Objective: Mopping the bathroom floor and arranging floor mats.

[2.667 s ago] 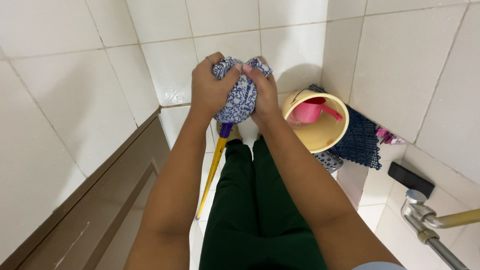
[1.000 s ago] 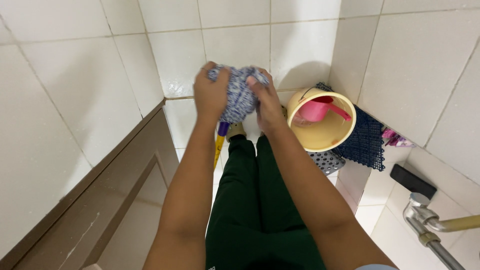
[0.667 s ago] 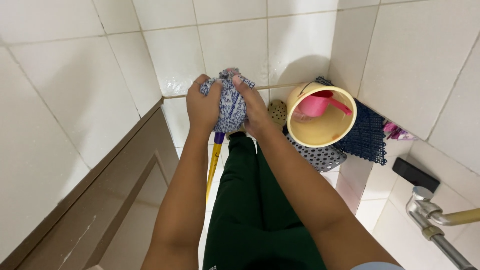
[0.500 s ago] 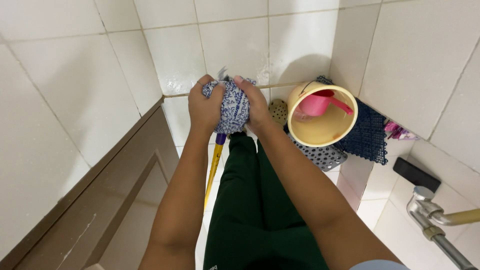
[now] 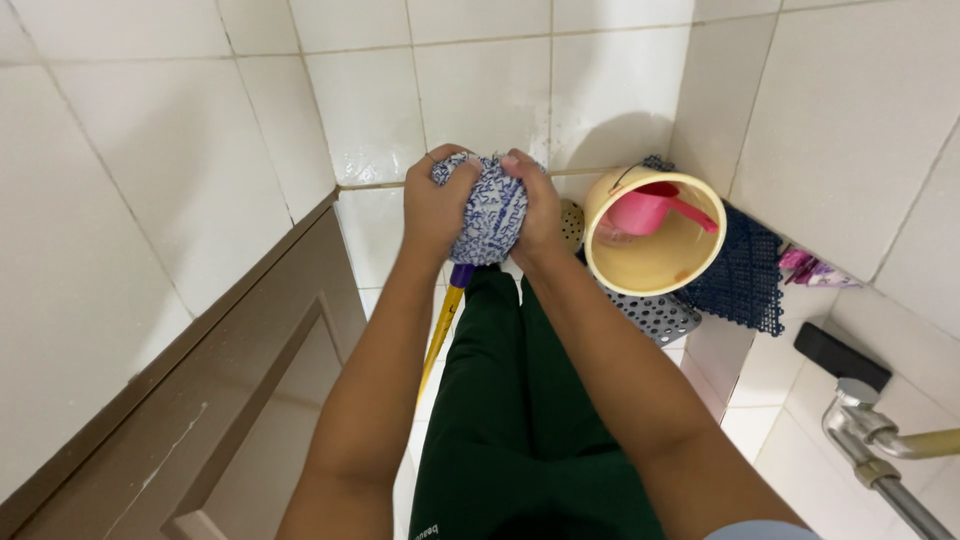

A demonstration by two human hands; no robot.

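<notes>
Where the two tiled walls meet in a corner, both hands work at chest height in the head view. Left hand (image 5: 437, 205) and right hand (image 5: 535, 208) are pressed together around a bunched blue-and-white mop head (image 5: 487, 207), fingers curled tight into the cloth from either side. Yellow mop handle (image 5: 437, 335) slants down from a purple collar under the cloth, between the left forearm and the green trousers (image 5: 520, 420). Brown door (image 5: 215, 400) edge runs close on the left. Just right of the right hand: cream bucket (image 5: 650, 262) tipped on its side, pink dipper (image 5: 650, 210) inside, dark perforated mat (image 5: 740, 270) behind. Metal tap pipe (image 5: 880, 455) lower right. Little free floor shows.
</notes>
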